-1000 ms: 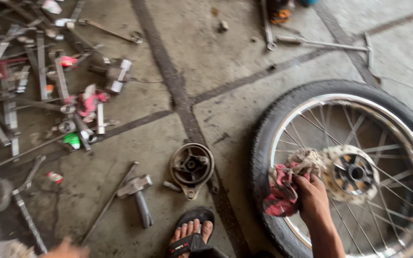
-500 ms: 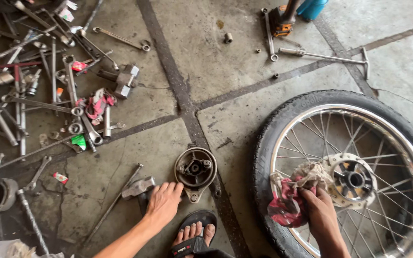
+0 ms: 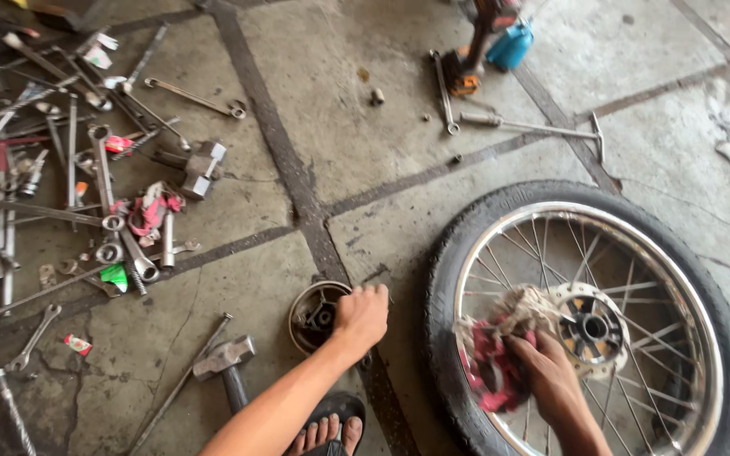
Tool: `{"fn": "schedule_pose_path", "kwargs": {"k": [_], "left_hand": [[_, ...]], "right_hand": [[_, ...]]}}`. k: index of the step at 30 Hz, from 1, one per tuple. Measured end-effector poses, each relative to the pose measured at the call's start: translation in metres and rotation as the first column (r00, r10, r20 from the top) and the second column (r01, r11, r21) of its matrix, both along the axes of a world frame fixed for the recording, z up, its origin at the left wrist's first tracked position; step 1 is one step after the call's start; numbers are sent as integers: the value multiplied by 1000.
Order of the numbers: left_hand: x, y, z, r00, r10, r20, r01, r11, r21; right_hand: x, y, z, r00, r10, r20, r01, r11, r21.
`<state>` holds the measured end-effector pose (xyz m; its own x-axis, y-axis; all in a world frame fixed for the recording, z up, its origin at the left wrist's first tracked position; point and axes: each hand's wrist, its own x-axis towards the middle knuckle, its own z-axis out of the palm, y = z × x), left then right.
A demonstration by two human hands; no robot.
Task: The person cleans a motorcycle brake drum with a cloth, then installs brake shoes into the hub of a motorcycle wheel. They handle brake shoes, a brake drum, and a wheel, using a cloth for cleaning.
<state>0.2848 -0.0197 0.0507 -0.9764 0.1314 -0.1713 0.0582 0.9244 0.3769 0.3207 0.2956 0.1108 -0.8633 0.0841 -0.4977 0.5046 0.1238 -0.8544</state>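
Observation:
A spoked motorcycle wheel (image 3: 458, 253) with its black tyre lies flat on the concrete floor at the right. My right hand (image 3: 551, 380) presses a red and off-white rag (image 3: 500, 355) onto the spokes beside the wheel's silver hub (image 3: 591, 325). My left hand (image 3: 361, 317) rests on the right rim of a round dark brake drum plate (image 3: 310, 317) that lies on the floor left of the wheel, fingers curled over its edge.
A hammer (image 3: 228, 363) lies just left of my arm. Several wrenches, sockets and rods (image 3: 103, 194) are scattered at the left. A long T-bar tool (image 3: 534, 128), a spanner (image 3: 443, 93) and a blue can (image 3: 510, 44) lie beyond the wheel. My sandalled foot (image 3: 327, 431) is at the bottom.
My left hand came in from the lower left, passed the hammer and reached the brake drum plate. The right hand stayed on the rag, and the view shifted down and closer.

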Motion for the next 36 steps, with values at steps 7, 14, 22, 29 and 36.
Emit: {"fn": "schedule_pose_path", "kwargs": {"k": [7, 14, 22, 29, 36], "left_hand": [[-32, 82, 80, 990, -75, -123, 142, 665, 733], [-49, 138, 120, 956, -87, -278, 275, 589, 760], [-113, 126, 167, 988, 89, -127, 58, 550, 833], [-130, 74, 159, 991, 93, 92, -116, 302, 946], [-123, -211, 54, 837, 320, -444, -297, 947, 121]], "right_hand": [[-25, -6, 38, 998, 34, -43, -36, 999, -34], [-62, -25, 85, 986, -13, -164, -67, 877, -475], [-95, -7, 137, 858, 491, -149, -421, 839, 344], [-128, -111, 166, 845, 534, -36, -460, 759, 462], [-113, -179, 117, 789, 613, -40, -576, 760, 300]]}}
